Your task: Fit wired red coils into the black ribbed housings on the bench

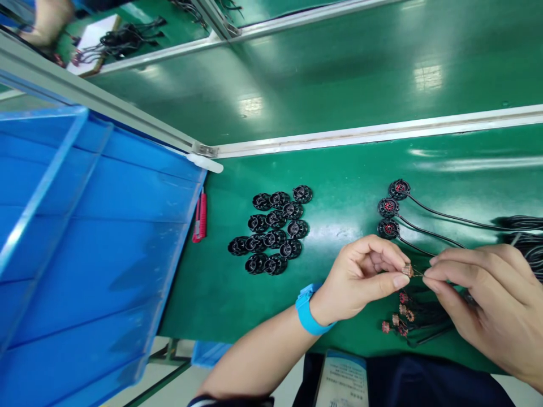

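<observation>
My left hand (365,277), with a blue wrist strap (307,310), pinches a small copper-wound coil (408,271) between thumb and fingers. My right hand (483,299) pinches the thin wire end coming out of that coil. Both hands hover above the green mat (339,169). Just below them lies a bundle of black cables ending in several small coils (403,316). Above the hands lie three black round housings with red centres (388,208), each on a black cable.
A cluster of several empty black round housings (274,232) lies left of my hands. A large blue plastic bin (85,243) fills the left side, with a red utility knife (200,217) beside it. Another person's hand (46,22) and cables show at the top left.
</observation>
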`<action>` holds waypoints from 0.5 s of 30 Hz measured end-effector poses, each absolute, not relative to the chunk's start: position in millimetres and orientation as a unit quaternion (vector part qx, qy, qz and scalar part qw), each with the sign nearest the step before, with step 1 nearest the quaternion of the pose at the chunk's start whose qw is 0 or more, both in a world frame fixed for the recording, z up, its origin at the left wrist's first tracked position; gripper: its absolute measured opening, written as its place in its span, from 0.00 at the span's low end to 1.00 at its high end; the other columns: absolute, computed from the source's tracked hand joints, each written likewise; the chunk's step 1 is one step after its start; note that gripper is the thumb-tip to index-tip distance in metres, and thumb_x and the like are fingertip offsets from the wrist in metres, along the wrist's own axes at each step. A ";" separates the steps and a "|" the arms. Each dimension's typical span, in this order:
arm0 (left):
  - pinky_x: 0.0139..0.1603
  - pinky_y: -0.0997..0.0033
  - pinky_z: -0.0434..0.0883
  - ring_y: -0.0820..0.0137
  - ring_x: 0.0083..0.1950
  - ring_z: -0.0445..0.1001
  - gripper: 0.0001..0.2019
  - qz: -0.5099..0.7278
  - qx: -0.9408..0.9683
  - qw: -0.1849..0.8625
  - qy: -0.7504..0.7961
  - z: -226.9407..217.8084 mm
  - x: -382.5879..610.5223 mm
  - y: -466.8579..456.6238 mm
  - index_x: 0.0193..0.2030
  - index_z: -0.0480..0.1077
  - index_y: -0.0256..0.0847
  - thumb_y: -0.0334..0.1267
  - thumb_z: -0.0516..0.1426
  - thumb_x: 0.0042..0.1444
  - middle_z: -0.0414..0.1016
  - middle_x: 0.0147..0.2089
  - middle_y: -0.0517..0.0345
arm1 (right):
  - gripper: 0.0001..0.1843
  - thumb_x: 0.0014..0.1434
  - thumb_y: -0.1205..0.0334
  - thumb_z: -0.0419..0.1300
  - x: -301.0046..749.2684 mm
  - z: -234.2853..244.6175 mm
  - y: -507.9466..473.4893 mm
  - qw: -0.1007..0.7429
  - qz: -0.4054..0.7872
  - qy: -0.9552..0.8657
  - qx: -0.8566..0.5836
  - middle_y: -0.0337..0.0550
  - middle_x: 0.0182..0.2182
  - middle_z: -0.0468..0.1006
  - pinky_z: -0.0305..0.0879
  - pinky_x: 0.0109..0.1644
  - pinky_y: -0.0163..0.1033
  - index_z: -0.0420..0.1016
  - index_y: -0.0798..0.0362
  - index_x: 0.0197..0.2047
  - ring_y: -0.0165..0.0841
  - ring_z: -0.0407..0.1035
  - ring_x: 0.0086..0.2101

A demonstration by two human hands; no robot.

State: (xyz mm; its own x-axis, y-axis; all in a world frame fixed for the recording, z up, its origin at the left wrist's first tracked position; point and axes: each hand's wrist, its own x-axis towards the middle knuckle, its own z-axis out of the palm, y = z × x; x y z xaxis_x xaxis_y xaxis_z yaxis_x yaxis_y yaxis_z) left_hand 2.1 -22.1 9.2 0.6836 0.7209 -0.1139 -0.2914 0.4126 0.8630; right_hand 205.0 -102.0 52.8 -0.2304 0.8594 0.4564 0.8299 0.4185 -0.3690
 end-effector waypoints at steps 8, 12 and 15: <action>0.46 0.77 0.78 0.77 0.41 0.79 0.07 0.363 0.462 0.783 0.205 12.7 3.9 -23.3 0.39 0.76 0.38 0.28 0.70 0.60 0.78 0.42 0.57 | 0.22 0.71 0.54 0.66 202.5 40.0 -101.5 0.313 0.043 -0.763 -0.563 0.41 0.39 0.82 0.64 0.45 0.44 0.70 0.56 0.62 0.36 0.71 0.39; 0.46 0.79 0.78 0.77 0.41 0.79 0.07 0.372 0.445 0.790 0.198 12.9 4.6 -24.8 0.39 0.77 0.38 0.26 0.69 0.60 0.77 0.40 0.59 | 0.16 0.69 0.63 0.68 200.8 43.3 -97.8 0.323 0.019 -0.765 -0.558 0.35 0.31 0.78 0.60 0.40 0.41 0.75 0.55 0.58 0.31 0.65 0.33; 0.45 0.79 0.79 0.77 0.40 0.80 0.09 0.373 0.429 0.799 0.197 11.5 5.0 -26.0 0.40 0.75 0.39 0.25 0.69 0.60 0.78 0.39 0.59 | 0.13 0.68 0.66 0.68 201.2 48.0 -96.9 0.333 0.019 -0.768 -0.547 0.36 0.28 0.75 0.60 0.39 0.40 0.79 0.57 0.54 0.31 0.64 0.33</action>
State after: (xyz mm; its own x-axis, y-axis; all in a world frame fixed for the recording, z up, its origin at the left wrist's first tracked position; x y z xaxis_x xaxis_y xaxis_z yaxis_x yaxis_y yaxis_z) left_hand 5.0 -26.0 11.5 0.6445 0.7646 0.0042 -0.4256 0.3542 0.8327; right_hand 201.2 -96.9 48.0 -0.1809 0.8525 0.4904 0.8274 0.4015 -0.3928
